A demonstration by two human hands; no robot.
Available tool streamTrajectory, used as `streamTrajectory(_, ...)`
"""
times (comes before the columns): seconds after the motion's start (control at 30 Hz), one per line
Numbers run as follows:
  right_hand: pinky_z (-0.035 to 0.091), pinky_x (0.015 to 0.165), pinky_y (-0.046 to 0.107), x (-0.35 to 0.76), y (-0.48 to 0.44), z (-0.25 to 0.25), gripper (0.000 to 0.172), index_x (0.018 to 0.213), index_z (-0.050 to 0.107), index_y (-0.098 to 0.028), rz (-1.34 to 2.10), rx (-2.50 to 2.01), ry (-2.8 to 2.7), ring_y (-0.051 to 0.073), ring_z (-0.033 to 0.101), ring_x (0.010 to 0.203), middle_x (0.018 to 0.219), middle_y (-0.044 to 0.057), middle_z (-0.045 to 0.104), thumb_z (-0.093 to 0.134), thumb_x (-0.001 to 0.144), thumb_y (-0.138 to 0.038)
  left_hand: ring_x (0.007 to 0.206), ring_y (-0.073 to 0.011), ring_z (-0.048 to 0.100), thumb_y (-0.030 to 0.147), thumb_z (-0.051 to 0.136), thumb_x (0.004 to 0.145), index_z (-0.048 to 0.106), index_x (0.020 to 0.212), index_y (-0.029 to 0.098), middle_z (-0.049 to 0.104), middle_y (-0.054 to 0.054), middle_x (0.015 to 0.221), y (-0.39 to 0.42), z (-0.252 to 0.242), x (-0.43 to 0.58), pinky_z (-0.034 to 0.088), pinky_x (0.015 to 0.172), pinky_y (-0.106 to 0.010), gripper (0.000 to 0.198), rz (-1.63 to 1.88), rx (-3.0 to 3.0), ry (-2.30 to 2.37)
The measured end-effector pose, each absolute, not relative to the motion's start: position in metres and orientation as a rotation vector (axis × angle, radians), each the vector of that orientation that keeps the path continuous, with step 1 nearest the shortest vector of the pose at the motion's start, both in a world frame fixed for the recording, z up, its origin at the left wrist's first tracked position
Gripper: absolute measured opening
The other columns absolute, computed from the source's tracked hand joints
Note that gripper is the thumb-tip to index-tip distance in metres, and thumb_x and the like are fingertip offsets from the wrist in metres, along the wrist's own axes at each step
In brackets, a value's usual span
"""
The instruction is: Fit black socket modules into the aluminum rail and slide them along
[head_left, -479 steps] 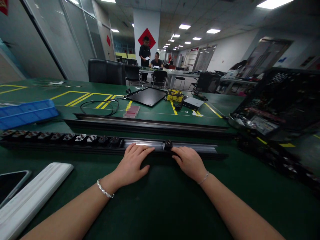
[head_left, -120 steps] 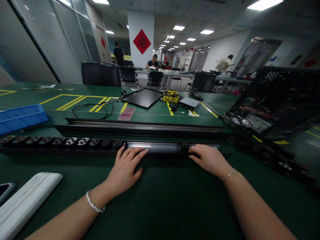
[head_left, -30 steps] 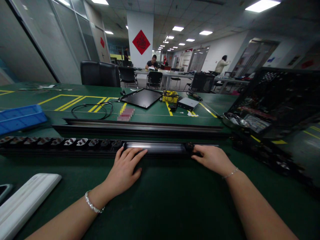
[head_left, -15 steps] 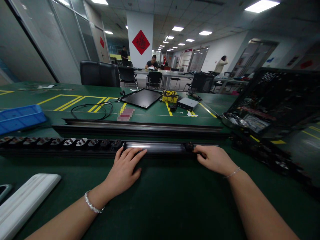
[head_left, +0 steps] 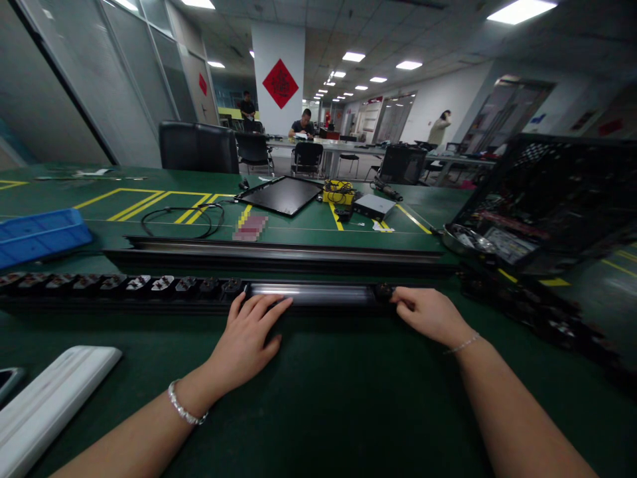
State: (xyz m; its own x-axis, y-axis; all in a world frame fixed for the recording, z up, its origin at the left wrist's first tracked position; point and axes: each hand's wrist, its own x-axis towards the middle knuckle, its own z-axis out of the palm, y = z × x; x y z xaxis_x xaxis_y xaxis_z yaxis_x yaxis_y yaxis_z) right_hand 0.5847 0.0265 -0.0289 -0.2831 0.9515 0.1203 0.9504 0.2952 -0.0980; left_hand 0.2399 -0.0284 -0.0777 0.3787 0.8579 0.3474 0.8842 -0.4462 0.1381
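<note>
A long black rail (head_left: 318, 309) lies across the green table in front of me. Its left part holds a row of socket modules (head_left: 163, 283) with dark and pale backs. Further right, the channel shows a bare shiny strip. My left hand (head_left: 255, 332) rests open on the rail's near edge, fingers spread beside the last module of the row. At the channel's right end sits a single small black socket module (head_left: 384, 291). The fingertips of my right hand (head_left: 430, 312) are pinched at this module's right side; the exact grip is partly hidden.
Behind the rail lies another long black profile (head_left: 279, 252). A blue tray (head_left: 42, 236) and a white bar (head_left: 54, 398) are on the left. An open black case (head_left: 557, 199) stands at right, near a chain of dark modules (head_left: 542, 312). A flat black panel (head_left: 281, 194) lies farther back.
My right hand and the single black module have shifted slightly right along the channel, so more of the bare strip shows. My left hand has stayed in place.
</note>
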Motion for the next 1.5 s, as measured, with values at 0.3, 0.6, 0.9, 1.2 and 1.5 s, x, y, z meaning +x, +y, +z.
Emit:
streamTrajectory(0.3, 0.034, 0.049, 0.023, 0.595, 0.038, -0.04, 0.016, 0.072, 0.056, -0.023, 0.245, -1.81, -1.979, 0.012, 0.049, 0.051, 0.056, -0.005, 0.051, 0.051, 0.072, -0.038, 0.121, -0.0254, 0.042, 0.019, 0.05, 0.077, 0.033, 0.136, 0.033, 0.049, -0.002, 0.132, -0.028, -0.079, 0.24, 0.016, 0.107, -0.054, 0.063, -0.58, -2.545, -1.606)
streamTrajectory(0.6, 0.033, 0.051, 0.024, 0.594, 0.042, -0.043, 0.03, 0.065, 0.052, -0.022, 0.34, -1.955, -2.095, 0.015, 0.055, 0.058, 0.061, -0.001, 0.059, 0.044, 0.079, -0.047, 0.123, -0.0249, 0.039, 0.02, 0.049, 0.078, 0.033, 0.136, 0.033, 0.048, -0.003, 0.133, -0.029, -0.078, 0.24, 0.014, 0.107, -0.054, 0.061, -0.553, -2.557, -1.633)
streamTrajectory(0.9, 0.032, 0.053, 0.025, 0.588, 0.042, -0.039, 0.031, 0.064, 0.056, -0.023, 0.379, -2.101, -2.02, 0.015, 0.055, 0.06, 0.061, -0.001, 0.061, 0.046, 0.076, -0.049, 0.123, -0.0244, 0.039, 0.02, 0.049, 0.078, 0.033, 0.136, 0.033, 0.047, -0.002, 0.133, -0.029, -0.077, 0.24, 0.014, 0.107, -0.053, 0.061, -0.544, -2.559, -1.637)
streamTrajectory(1.2, 0.031, 0.052, 0.025, 0.589, 0.045, -0.041, 0.029, 0.064, 0.055, -0.022, 0.441, -2.137, -1.98, 0.015, 0.054, 0.059, 0.061, -0.001, 0.06, 0.047, 0.074, -0.048, 0.122, -0.0244, 0.04, 0.02, 0.05, 0.078, 0.032, 0.136, 0.033, 0.047, -0.001, 0.133, -0.028, -0.079, 0.239, 0.015, 0.107, -0.053, 0.062, -0.554, -2.547, -1.617)
streamTrajectory(1.5, 0.032, 0.055, 0.025, 0.59, 0.047, -0.042, 0.026, 0.069, 0.055, -0.022, 0.45, -2.143, -1.979, 0.016, 0.055, 0.065, 0.068, 0.0, 0.062, 0.048, 0.074, -0.046, 0.122, -0.0242, 0.04, 0.021, 0.049, 0.079, 0.032, 0.136, 0.033, 0.048, -0.002, 0.132, -0.029, -0.079, 0.24, 0.014, 0.107, -0.053, 0.061, -0.553, -2.552, -1.617)
